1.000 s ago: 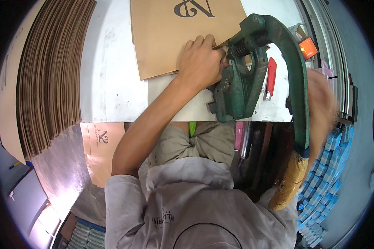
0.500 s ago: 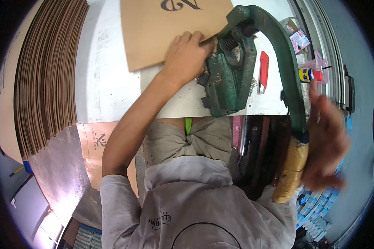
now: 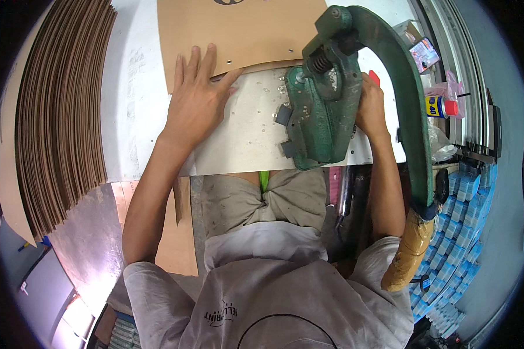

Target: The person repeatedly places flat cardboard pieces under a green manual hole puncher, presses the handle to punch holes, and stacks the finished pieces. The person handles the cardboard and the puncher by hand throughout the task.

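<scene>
My left hand (image 3: 197, 102) rests with spread fingers on the near edge of a brown paper bag (image 3: 244, 35). Its index finger and thumb point right along the slightly gaping edge. Two small round eyelets or holes show near that edge. To the right stands a green hand press (image 3: 320, 116), its long curved lever ending in a tan tape-wrapped handle (image 3: 410, 250). My right hand (image 3: 371, 110) is on the table just right of the press, over a red utility knife (image 3: 374, 77) that it partly covers. The press hides most of its fingers, and whatever they touch.
A tall stack of brown bags or sheets (image 3: 64, 122) stands at the left. Small metal bits (image 3: 282, 87) lie beside the press. At the right are a blue-and-yellow can (image 3: 436, 107) with a red cap, a phone-like object (image 3: 424, 55) and blue packs (image 3: 457, 215).
My left hand has moved left along the bag, away from the press. My right hand has gone from beside the lever handle to the table right of the press. The bag's edge is clear of the press.
</scene>
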Demonstrator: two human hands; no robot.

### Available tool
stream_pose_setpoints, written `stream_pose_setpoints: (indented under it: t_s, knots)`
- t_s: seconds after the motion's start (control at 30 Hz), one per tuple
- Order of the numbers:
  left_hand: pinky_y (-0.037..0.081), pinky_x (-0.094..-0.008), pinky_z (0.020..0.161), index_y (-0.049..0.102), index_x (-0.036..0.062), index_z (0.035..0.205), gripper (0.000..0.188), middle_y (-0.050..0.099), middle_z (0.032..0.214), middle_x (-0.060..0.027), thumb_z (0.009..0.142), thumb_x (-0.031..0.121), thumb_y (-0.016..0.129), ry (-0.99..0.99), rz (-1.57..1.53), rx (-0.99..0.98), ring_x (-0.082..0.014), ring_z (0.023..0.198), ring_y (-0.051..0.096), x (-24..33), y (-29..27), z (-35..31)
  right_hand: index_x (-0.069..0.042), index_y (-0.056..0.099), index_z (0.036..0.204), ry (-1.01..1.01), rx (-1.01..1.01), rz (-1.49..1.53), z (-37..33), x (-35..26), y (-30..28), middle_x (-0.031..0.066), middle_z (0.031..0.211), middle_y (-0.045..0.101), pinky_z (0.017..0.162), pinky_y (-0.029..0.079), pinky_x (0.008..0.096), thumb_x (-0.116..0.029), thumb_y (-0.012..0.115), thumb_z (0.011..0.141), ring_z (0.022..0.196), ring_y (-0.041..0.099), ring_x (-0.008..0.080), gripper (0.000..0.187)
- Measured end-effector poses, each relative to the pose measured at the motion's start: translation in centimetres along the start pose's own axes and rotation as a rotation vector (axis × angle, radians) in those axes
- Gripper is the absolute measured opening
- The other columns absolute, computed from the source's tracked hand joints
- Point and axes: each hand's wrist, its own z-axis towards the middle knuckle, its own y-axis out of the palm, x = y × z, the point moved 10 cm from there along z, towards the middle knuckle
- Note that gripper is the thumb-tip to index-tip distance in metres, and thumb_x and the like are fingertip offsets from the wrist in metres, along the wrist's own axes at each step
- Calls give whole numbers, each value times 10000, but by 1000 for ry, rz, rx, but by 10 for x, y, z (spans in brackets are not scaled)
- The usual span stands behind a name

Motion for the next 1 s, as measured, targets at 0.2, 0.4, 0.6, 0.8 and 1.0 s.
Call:
stream_pose_setpoints:
  t_s: [0.2,0.4,0.6,0.8,1.0]
  knots:
    - [523,-476,1012,634,262,1418,581,617,1383,-182,866,81,640,52,-45,2,-417,1213,621,5,3,24,-21,734,1101,187,-28,515,-1,46,45,100,1140,724,915,519,350,-121,754,915,1085,665,192,212]
    - [601,-409,846,738,165,1228,443,679,1294,-107,815,36,638,78,-87,93,-314,1097,686,14,6,37,-14,714,1171,-134,-94,325,11,-20,36,89,1118,725,884,535,327,-154,761,923,1043,677,182,289]
    - [591,-392,854,769,109,1104,370,715,1231,-69,787,-13,621,-16,-287,154,-282,1026,691,31,-2,55,-3,705,1018,773,227,1133,0,46,47,53,925,707,686,554,310,-95,742,916,780,679,151,142]
    - [555,-429,890,782,105,1088,298,708,1146,-99,811,70,678,-72,-465,193,-315,1008,657,49,-5,59,-14,684,981,647,207,798,3,34,42,37,876,675,628,537,298,-76,731,916,741,655,128,102]
    - [496,-437,878,792,103,1090,280,659,1061,-120,837,222,774,-49,-498,143,-328,1001,607,64,2,56,-33,656,945,531,136,1006,-11,47,46,9,834,635,566,511,285,-61,725,918,697,623,99,79]
